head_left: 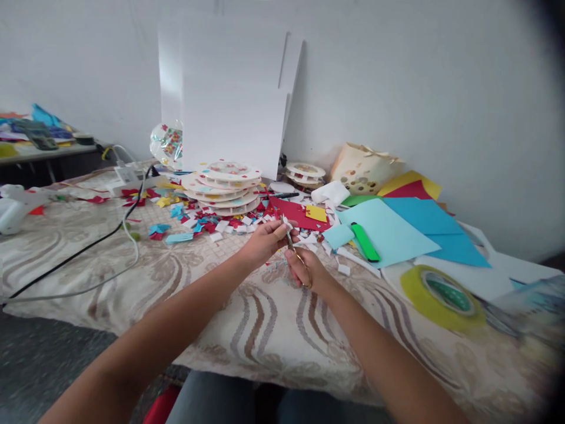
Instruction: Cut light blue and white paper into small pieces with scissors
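Note:
My right hand point(304, 268) is closed around the handles of a small pair of scissors point(290, 240), whose blades point up and away from me. Just to the left, my left hand point(267, 240) pinches a small piece of white paper point(286, 222) at the blades. Both hands are over the near middle of the table, close together. Around them lie many small cut paper bits, among them white squares point(216, 237). Behind the hands is a red sheet of paper point(300, 213) with a yellow square point(316, 213) on it.
A stack of white decorated rings point(225, 187) stands behind the scraps. To the right lie a light blue sheet point(388, 229), a green cutter point(365, 242) and a roll of yellow tape point(441, 299). Cables point(79, 253) cross the left side. A white glue gun point(17, 206) is at far left.

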Available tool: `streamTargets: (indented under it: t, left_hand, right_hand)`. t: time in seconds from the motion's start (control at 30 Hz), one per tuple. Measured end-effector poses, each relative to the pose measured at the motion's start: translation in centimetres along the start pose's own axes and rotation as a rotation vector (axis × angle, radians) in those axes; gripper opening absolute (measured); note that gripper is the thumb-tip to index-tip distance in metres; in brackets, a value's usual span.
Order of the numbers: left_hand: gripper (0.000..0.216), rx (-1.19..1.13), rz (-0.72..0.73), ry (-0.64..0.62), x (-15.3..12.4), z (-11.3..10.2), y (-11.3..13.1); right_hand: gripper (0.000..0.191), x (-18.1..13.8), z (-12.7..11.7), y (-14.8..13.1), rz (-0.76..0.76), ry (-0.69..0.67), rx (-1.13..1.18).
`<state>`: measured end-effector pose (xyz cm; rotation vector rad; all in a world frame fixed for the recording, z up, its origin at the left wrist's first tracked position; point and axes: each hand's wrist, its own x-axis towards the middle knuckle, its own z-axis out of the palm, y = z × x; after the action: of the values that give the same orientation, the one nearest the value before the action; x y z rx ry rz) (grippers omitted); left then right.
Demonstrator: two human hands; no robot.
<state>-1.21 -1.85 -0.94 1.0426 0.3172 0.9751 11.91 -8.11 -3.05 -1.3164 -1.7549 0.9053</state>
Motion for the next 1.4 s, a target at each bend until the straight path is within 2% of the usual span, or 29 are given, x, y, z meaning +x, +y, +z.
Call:
streamTargets:
  t: [0.27, 0.5, 0.8, 0.97, 1.1, 1.23, 1.3, 1.4]
  left_hand:
    - [0.024, 0.016, -0.008, 0.073, 0.3, -0.2, 0.1]
    - [0.018, -0.079, 0.102, 0.183, 0.5, -0.4, 1.9]
    - [0.02, -0.041, 0.147, 0.249, 0.8, -1.0, 2.5]
    - [0.029, -0.052, 0.202, 0.249, 1.0, -1.6, 2.6]
    - [0.022, -0.054, 0.223, 0.222, 1.1, -1.9, 2.6]
    - [0.021, 0.017, 0.214, 0.177, 1.2, -2.1, 2.2]
    - [0.02, 0.076, 0.226, 0.165, 1.3, -2.2, 2.1]
    - [0.022, 0.245, 0.244, 0.156, 1.3, -2.5, 1.9]
  right_hand:
    - [0.044, 0.3, 0.2, 0.5, 0.066, -0.017, 0.026]
    - [0.045, 0.4, 0.5, 0.7, 0.093, -0.093, -0.066]
    - [0.044, 0.3, 0.5, 0.5, 0.132, -0.053, -0.034]
    - [0.044, 0.3, 0.2, 0.3, 0.095, 0.002, 0.043]
    - [0.048, 0.7, 0.1, 1.1, 0.08, 0.076, 0.115]
    - [0.052, 1.0, -0.2, 1.7, 0.016, 0.051, 0.153]
    - [0.053, 0.9, -0.8, 1.6, -0.04, 0.052, 0.079]
    - [0.049, 0.4, -2.2, 0.9, -0.089, 0.091, -0.195]
